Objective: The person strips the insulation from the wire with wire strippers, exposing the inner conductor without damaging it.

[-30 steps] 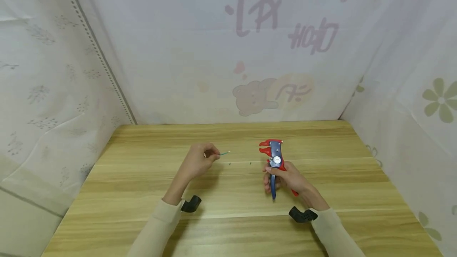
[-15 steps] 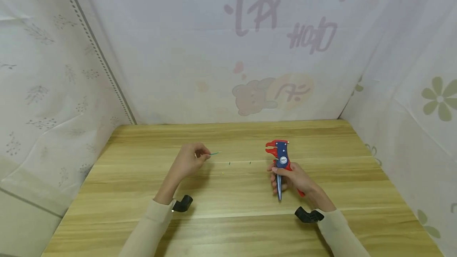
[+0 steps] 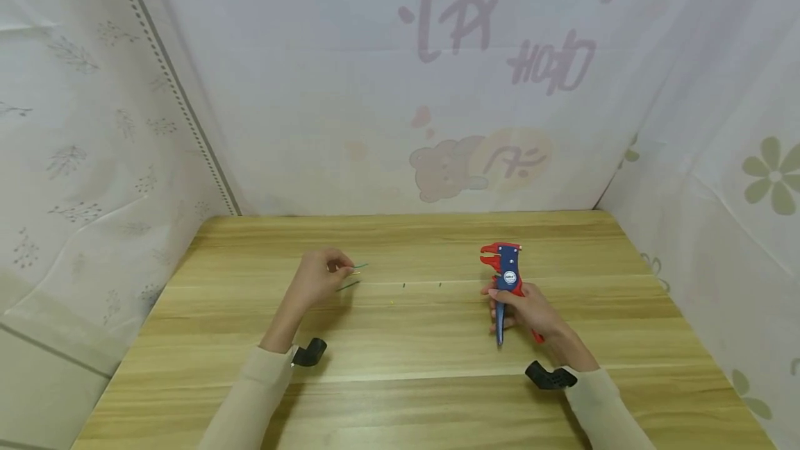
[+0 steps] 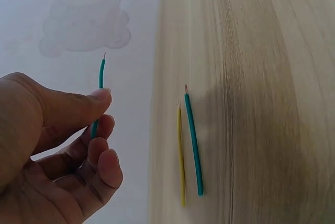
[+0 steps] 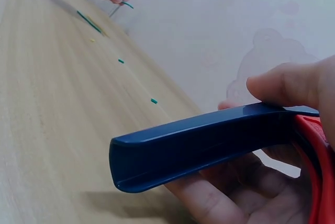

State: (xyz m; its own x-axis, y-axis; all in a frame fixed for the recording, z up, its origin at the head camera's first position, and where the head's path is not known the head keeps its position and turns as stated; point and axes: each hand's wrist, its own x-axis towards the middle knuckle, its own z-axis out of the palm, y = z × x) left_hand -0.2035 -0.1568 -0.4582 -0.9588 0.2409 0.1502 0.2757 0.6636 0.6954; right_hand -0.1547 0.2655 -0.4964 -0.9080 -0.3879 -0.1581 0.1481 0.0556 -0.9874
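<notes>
Between thumb and fingertips, my left hand (image 3: 317, 275) pinches a short green wire (image 4: 101, 75) above the table; its upper end shows bare metal. Below and beside that hand, another green wire (image 4: 193, 145) and a yellow wire (image 4: 181, 156) lie side by side on the wood, each with one bared tip. My right hand (image 3: 526, 307) grips red-and-blue wire strippers (image 3: 509, 266) around the handles, thumb on the blue handle (image 5: 204, 143). The strippers' red jaws point left and stand apart, with nothing visible between them.
Two green insulation scraps (image 5: 121, 60) and a tiny yellow scrap (image 5: 92, 40) lie on the wooden table (image 3: 406, 360) between the hands. A patterned cloth (image 3: 312, 89) hangs behind the table's back edge, with more cloth at both sides.
My left hand has moved left with its green wire, and the two lying wires now show beside it. My right hand has carried the strippers to the right.
</notes>
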